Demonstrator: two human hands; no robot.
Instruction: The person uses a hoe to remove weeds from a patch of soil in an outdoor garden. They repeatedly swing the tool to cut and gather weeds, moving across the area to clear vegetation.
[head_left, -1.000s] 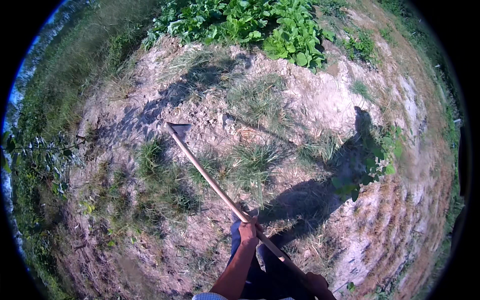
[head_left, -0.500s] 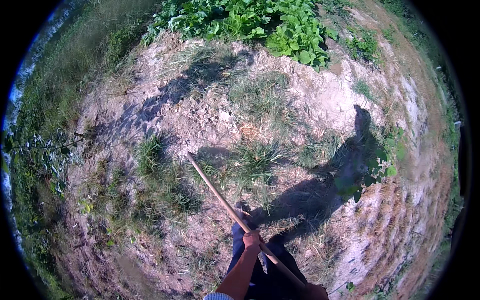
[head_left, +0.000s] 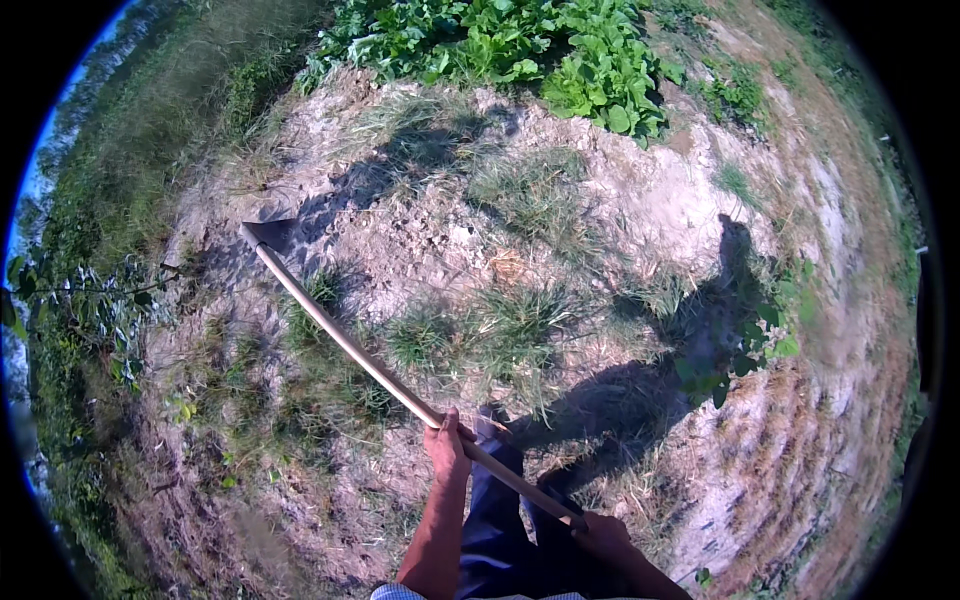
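Both hands hold a hoe by its pale wooden handle. My left hand grips the shaft below centre, over my dark trousers. My right hand is closed around the shaft near its lower end, at the bottom right. The dark metal blade lies at or just above the dry pale soil on the left, beyond a tuft of green grass. More grass clumps grow in front of me.
A patch of leafy green plants fills the top centre. Tall weeds line the left edge. A small broad-leaved plant stands at right within my shadow, beside dry ridged ground.
The blade dropped toward the grass half a second ago and has since swung out to the left. My hands have shifted up and left with the handle.
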